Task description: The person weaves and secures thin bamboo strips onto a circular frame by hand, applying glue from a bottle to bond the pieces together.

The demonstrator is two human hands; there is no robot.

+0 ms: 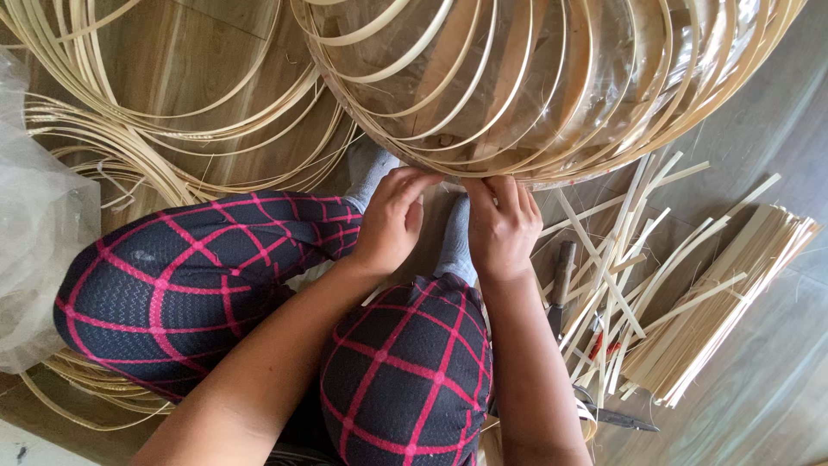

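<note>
The left hand (392, 220) and the right hand (502, 226) sit side by side, fingers curled and pinching the lower rim of a large round frame of bamboo hoops (535, 86), which lies on the wooden floor (759, 380) just past the person's grey-socked feet. The knees in dark leggings with pink lines (216, 276) bend below. Right of the hands lie loose bamboo strips (621, 285) and a stacked bundle (733, 293); spare hoops (172, 112) lie to the left, beside clear plastic sheeting (34, 233).

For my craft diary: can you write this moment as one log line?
left hand: gripping frame rim | right hand: gripping rim | bamboo hoop frame: against knees | strips: on floor
</note>
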